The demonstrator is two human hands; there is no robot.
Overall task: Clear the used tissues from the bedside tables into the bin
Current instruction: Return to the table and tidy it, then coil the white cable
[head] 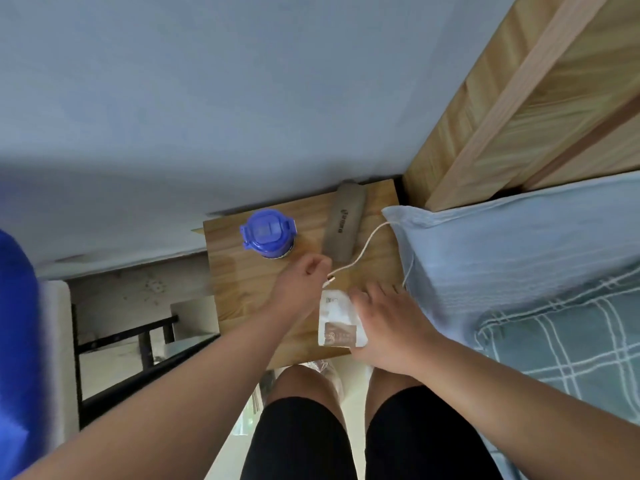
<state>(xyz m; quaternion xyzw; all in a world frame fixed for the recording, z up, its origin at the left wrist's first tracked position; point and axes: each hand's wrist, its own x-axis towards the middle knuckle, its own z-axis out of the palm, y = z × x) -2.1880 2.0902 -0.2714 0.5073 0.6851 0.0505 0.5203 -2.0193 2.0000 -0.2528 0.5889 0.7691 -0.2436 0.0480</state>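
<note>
A wooden bedside table stands between the wall and the bed. On its near part lies a white tissue packet with a brown label. My right hand rests on the packet's right side with its fingers spread and fairly straight. My left hand hovers over the middle of the table, its curled fingers pinching the plug end of a white cable. No loose used tissue shows on the table.
A blue-lidded bottle stands at the table's back left and a grey case lies beside it. A pale blue pillow and checked bedding lie to the right. Clear plastic shows below the table's front edge, above my knees.
</note>
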